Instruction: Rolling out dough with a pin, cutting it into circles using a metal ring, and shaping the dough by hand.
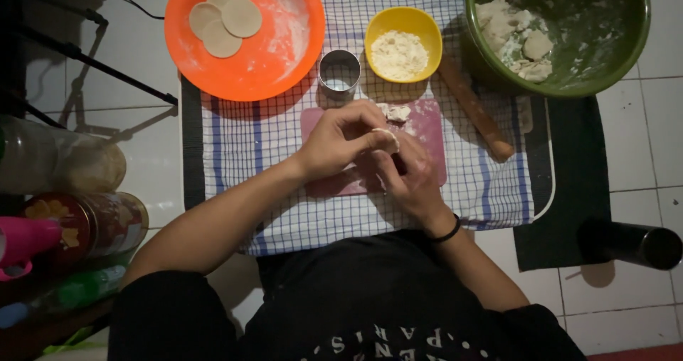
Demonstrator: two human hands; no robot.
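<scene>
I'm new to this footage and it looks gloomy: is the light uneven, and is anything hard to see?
Head view: light falls from the top, bright on the orange plate and green bowl; the left edge and the jars sink into shadow. White tiles show soft glare. Both hands pinch a dough piece, dim but sharp enough.

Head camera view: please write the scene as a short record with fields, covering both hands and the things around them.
Left hand: left hand pinches the small dough piece
Right hand: right hand supports the same piece from below
Surface: pink mat on a checked cloth
Plate: orange plate, floured, with four dough rounds
Cutter: metal ring cutter, upright, beside the plate
Flour: yellow bowl holding white flour
Dough store: green bowl with dough lumps
Tool: wooden rolling pin, lying between the bowls and the mat
</scene>
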